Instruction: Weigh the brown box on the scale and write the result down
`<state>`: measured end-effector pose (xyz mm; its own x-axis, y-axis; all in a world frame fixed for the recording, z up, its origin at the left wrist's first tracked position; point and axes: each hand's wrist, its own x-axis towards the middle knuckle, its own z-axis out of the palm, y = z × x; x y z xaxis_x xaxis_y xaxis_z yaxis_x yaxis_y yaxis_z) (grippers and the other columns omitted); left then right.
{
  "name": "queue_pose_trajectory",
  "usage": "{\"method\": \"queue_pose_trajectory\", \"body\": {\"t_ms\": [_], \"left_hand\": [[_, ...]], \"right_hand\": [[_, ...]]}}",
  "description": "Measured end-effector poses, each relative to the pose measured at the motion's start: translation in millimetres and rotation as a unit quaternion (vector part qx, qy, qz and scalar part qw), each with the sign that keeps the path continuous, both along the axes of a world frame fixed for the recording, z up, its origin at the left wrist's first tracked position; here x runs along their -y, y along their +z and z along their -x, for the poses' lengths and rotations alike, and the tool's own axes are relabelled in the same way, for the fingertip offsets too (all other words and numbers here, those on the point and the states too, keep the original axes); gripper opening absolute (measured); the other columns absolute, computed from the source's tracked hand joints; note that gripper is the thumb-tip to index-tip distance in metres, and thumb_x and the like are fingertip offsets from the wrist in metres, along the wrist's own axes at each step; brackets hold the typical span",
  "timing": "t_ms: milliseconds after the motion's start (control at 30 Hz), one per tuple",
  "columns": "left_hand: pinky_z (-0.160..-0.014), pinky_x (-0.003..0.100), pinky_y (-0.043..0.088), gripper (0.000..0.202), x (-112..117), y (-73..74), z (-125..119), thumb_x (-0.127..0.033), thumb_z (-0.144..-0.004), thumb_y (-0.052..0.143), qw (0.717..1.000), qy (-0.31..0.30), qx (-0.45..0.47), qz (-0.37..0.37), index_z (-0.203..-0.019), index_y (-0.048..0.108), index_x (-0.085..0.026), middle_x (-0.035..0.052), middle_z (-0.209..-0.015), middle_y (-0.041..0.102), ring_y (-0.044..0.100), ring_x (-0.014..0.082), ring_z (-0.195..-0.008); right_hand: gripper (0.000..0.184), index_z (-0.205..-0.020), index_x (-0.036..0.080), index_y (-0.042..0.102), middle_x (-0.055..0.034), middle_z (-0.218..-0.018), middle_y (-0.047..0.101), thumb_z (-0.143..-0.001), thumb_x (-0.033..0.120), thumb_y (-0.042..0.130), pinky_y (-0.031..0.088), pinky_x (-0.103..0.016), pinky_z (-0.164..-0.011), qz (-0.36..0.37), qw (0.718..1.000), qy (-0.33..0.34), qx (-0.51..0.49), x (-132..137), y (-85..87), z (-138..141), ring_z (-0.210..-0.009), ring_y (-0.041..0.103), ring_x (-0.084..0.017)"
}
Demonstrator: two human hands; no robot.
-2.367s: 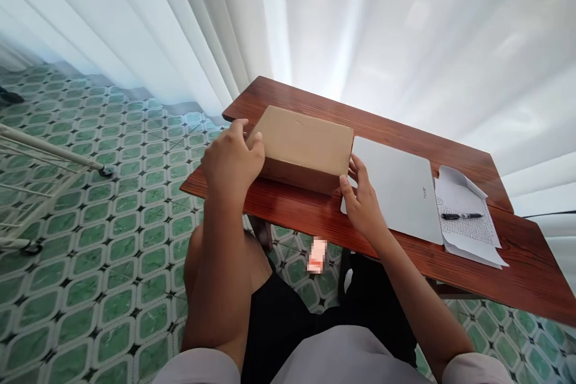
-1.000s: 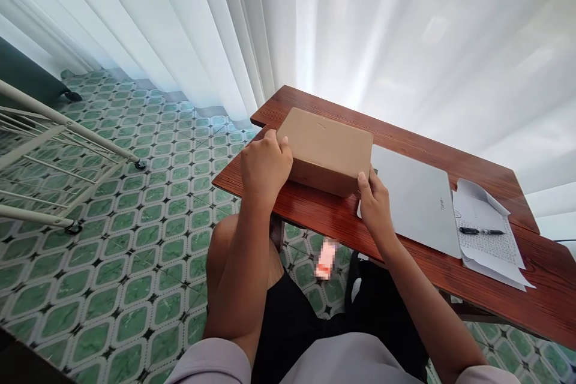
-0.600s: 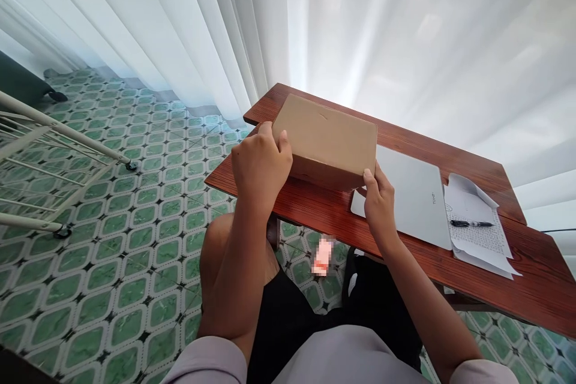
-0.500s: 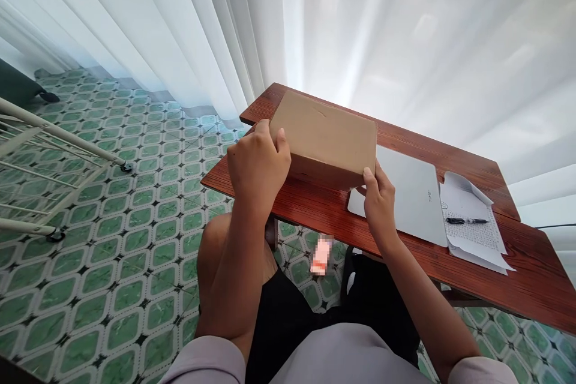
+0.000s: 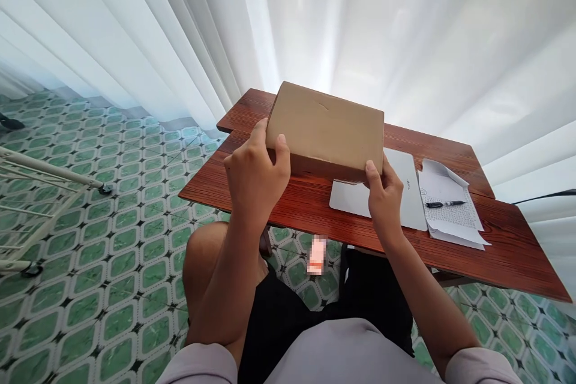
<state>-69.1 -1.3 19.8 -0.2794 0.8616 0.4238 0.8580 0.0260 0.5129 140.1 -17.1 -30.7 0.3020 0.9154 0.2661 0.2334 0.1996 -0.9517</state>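
A plain brown cardboard box (image 5: 330, 129) is held up over the wooden table, its top face tilted toward me. My left hand (image 5: 258, 171) grips its left end, thumb on the near side and fingers round the edge. At the near right corner my right hand (image 5: 384, 195) holds it, with the thumb in front and the other fingers partly hidden behind the end. Below and behind the box, a silver closed laptop (image 5: 402, 192) lies on the table, partly covered from view by the box and my right hand.
To the right of the laptop are papers with writing (image 5: 450, 210) and a black pen (image 5: 445, 204) on top. The reddish wooden table (image 5: 508, 240) stands before a white curtain (image 5: 405, 24). A white wheeled rack (image 5: 49, 174) is on the tiled floor at left.
The box has risen slightly and tilted a little more toward me, still in both hands. The view has turned right, so the table and laptop appear shifted left.
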Motion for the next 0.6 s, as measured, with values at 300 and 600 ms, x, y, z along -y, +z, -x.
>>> {"method": "queue_pose_trajectory", "body": {"t_ms": [300,600], "left_hand": [[-0.099,0.035,0.052,0.053,-1,-12.2,-22,-0.038,-0.096,0.041,0.981,-0.127,0.132,-0.065,-0.140,0.060,-0.016,0.0096,-0.133,0.069,0.068,0.0262,-0.119],[-0.108,0.035,0.052,0.052,-5,-26.3,-47,-0.035,-0.098,0.043,0.900,-0.293,0.318,-0.057,-0.144,0.053,-0.013,0.0103,-0.142,0.063,0.060,0.0227,-0.132]], "right_hand": [[0.048,-0.138,0.028,0.064,-0.0036,-0.130,0.066,-0.094,0.047,0.057,0.050,-0.041,-0.108,-0.028,0.999,-0.036,-0.018,3,8.0,-39,-0.122,0.059,-0.022],[0.046,-0.131,0.028,0.069,-0.0035,-0.121,0.067,-0.090,0.047,0.059,0.056,-0.034,-0.090,-0.020,0.993,-0.108,-0.047,8,6.8,-77,-0.113,0.058,-0.021]]}}
